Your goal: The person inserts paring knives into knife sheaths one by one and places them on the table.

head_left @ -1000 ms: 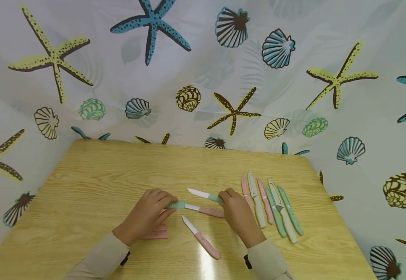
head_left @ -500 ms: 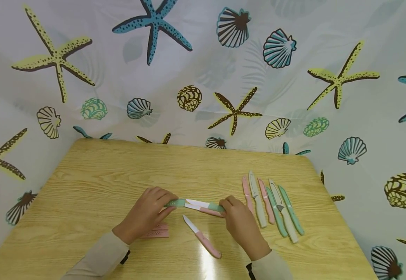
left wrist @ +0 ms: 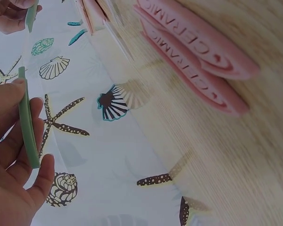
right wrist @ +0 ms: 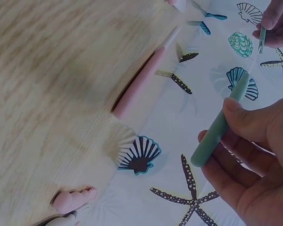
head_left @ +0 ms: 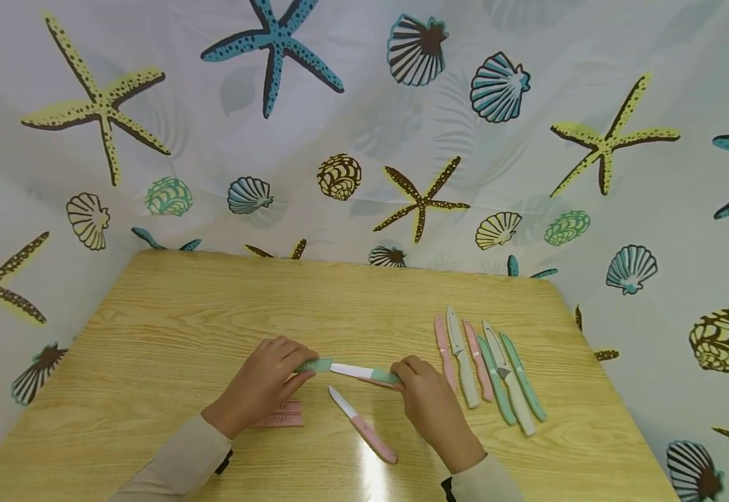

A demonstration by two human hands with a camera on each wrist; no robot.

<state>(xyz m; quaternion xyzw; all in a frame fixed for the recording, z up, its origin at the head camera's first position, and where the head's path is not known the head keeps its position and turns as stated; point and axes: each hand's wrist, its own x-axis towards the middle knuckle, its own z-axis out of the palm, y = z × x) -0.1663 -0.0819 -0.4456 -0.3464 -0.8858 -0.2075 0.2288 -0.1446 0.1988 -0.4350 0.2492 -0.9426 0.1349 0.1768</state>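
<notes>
My left hand (head_left: 264,380) pinches a green knife sheath (head_left: 316,365) between thumb and fingers, as the left wrist view also shows. In my right hand (head_left: 433,404) is the green handle (right wrist: 221,127) of a paring knife, its white blade (head_left: 351,370) pointing left. The blade's tip is at the sheath's mouth; whether it is inside I cannot tell. A pink-handled knife (head_left: 370,439) lies on the table in front. Behind the held knife, a second pink handle (head_left: 379,383) is mostly hidden. Two pink sheaths (left wrist: 198,47) with CERAMIC lettering lie beside my left wrist.
To the right, several knives (head_left: 490,376) with pink, green and whitish handles lie side by side on the wooden table (head_left: 213,300). A cloth (head_left: 339,125) printed with starfish and shells hangs around the table's back and sides.
The right hand has lowered the green-handled knife, bringing its blade into line with the sheath. The left hand has stayed nearly still with the sheath.
</notes>
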